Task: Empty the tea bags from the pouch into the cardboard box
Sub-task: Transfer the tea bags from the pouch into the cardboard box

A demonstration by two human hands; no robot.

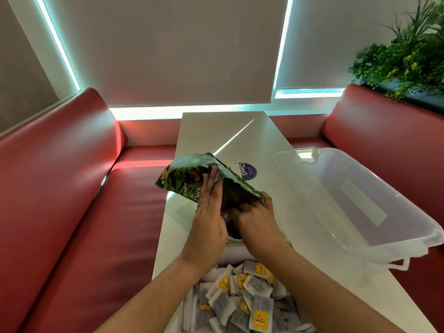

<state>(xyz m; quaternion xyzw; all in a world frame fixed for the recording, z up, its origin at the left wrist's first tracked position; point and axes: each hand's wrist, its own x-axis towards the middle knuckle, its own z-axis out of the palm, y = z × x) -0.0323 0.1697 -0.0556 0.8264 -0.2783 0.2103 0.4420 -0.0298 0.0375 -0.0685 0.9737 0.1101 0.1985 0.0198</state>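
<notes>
Green leaf-printed foil pouch [189,179] was tilted mouth-down over the pale cardboard box [236,251] of paper tea bags [240,296], left hand [206,219] flat against its side, right hand [257,217] gripping its mouth; keeping that mouth wide above the box looked key.

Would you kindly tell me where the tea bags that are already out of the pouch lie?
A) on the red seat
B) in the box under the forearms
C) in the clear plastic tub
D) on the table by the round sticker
B: the tea bags lie heaped in the box at the bottom of the view, nearer than the pouch that the right hand grips.
</notes>
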